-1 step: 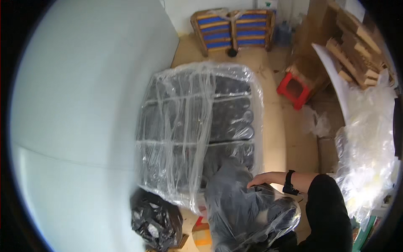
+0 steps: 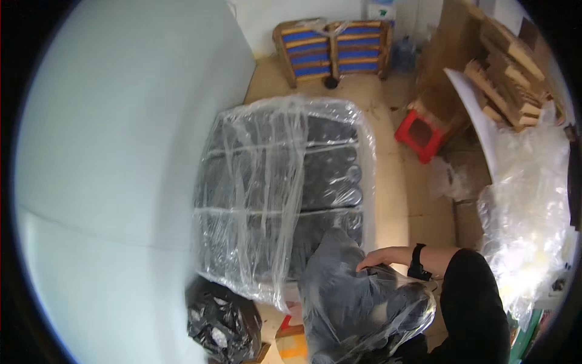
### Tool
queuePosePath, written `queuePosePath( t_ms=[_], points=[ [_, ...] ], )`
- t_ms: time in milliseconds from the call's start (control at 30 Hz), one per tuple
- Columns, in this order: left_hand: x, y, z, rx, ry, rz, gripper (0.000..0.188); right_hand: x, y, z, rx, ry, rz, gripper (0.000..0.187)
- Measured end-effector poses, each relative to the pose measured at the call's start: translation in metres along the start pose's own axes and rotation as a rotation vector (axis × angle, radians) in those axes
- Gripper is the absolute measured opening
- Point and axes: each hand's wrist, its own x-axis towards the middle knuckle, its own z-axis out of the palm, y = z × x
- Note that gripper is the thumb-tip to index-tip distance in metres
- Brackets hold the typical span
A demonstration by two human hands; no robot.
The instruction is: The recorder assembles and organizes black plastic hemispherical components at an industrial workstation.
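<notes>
My right hand (image 2: 374, 259) comes in from the right, with a black band round the wrist. Its fingers are curled at the upper edge of clear plastic film (image 2: 418, 312) and appear to grip it. The film lies over and beside a dark grey bundle (image 2: 330, 291); what the bundle is made of, I cannot tell. Just beyond is a large block of dark, rounded packed items (image 2: 332, 173), wrapped in clear plastic and crossed by pale bands. The bundle overlaps its near right corner. My left hand is not in view.
A pale wall panel (image 2: 109, 151) stands close on the left. A black plastic bag (image 2: 221, 321) sits at the near left. Folded wooden slatted frame (image 2: 333, 51), red stool (image 2: 418, 134), flattened cardboard (image 2: 506, 73) and crumpled clear plastic (image 2: 524, 212) stand around the far and right sides.
The view has shifted slightly, so the wrapped block and far things sit a little lower and further left. My right hand keeps the same place on the film.
</notes>
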Motion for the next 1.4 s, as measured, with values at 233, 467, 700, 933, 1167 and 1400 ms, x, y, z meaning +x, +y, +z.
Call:
queuePosePath(
  t_ms=[233, 467, 700, 933, 1167, 1400],
  points=[
    [0.06, 0.055, 0.057, 0.345, -0.397, 0.102, 0.059, -0.208, -0.003, -0.05, -0.108, 0.399, -0.077, 0.056],
    [0.032, 0.109, 0.212, 0.845, -0.566, 0.155, 0.062, -0.466, 0.143, -0.043, 0.004, 0.917, -0.476, 0.063],
    [-0.035, 0.089, 0.446, 0.842, -1.215, 0.572, 0.071, -0.592, 0.337, 0.053, 0.556, 1.558, -0.767, 0.061],
    [0.017, -0.068, 0.634, 0.942, -1.229, 0.359, 0.069, -0.546, 0.56, 0.02, 0.901, 1.862, -0.441, 0.079],
    [0.135, -0.128, 0.697, 0.974, -0.844, 0.036, 0.059, -0.464, 0.644, -0.007, 1.226, 2.13, -0.189, 0.085],
    [0.091, -0.117, 0.695, 1.554, -0.864, 1.486, 0.051, -0.452, 0.557, 0.034, 0.078, 2.291, -0.277, 0.026]
  ],
)
